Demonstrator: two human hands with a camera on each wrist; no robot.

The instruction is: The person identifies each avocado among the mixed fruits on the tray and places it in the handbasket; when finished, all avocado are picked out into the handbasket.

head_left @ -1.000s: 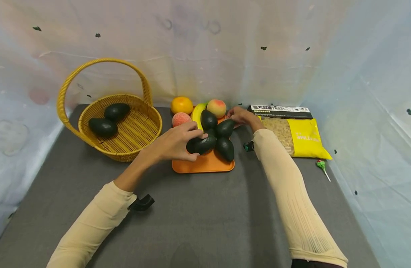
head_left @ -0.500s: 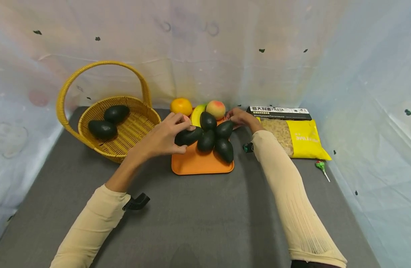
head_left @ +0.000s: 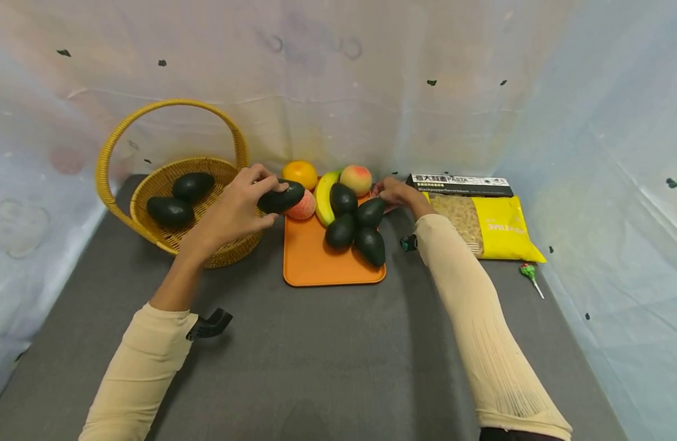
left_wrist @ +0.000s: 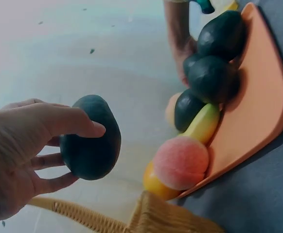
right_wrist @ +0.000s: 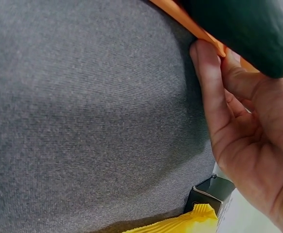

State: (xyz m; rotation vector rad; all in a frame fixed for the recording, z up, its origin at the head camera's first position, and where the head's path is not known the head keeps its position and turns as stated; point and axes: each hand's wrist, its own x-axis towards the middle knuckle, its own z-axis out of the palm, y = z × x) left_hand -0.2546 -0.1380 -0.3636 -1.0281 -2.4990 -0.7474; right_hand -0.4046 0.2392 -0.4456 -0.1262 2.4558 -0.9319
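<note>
Left hand (head_left: 234, 204) grasps dark-green oval avocado (head_left: 284, 198), ten o'clock of orange rectangular plastic tray (head_left: 316, 266). Right hand (head_left: 392, 191) pinches tray rim at two o'clock.

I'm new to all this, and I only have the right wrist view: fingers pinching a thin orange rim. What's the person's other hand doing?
Observer: The left hand is holding up a dark green avocado.
Operator: Oh! So what's this orange thing my fingers have hold of?
Observer: It's a tray, and four avocados rest on it.
Operator: Are there any more somewhere I can't see?
Observer: Yes, two avocados lie in a wicker basket left of the tray.
</note>
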